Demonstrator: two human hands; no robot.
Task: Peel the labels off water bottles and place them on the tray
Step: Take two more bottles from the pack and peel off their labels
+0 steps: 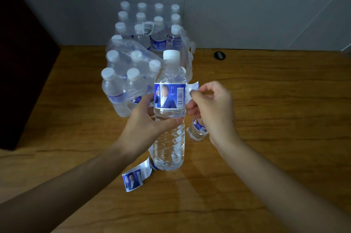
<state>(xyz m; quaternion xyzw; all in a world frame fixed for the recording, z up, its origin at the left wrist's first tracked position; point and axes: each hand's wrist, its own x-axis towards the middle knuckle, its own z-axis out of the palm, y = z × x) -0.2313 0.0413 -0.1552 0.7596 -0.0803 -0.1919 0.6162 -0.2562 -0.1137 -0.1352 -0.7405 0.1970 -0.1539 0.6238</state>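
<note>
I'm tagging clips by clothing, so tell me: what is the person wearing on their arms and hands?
Nothing shows. Both forearms are bare right up to the frame edge, with no sleeves in view. The left hand and right hand have no gloves, and no rings, watch or wristbands can be seen. The nails that show look short and unpainted, though the light is dim.

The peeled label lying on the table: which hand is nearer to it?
Left. The left hand grips the bottle just above the peeled label; the right hand is farther off, up right.
</note>
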